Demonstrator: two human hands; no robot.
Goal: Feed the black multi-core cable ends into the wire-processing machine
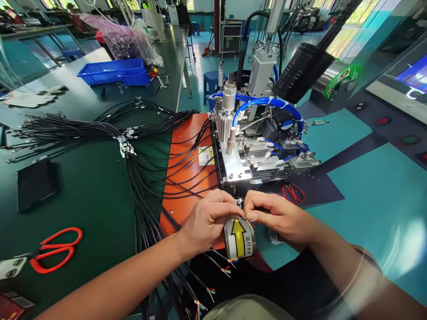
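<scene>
Basically, left hand (208, 218) and right hand (276, 215) nearly meet, both pinching thin multicoloured wire ends (252, 225); those poke out rightward, nearer the right thumb.

I'm in a factory workshop: before me stands a metal machine (262, 78) with blue air hoses (263, 101), and off to my right is a red push button (383, 121). Bunched black cables (80, 126) lie across my green worktop (96, 186), a blue bin (115, 74) sits farther back, and windows (133, 4) line the room behind.
</scene>
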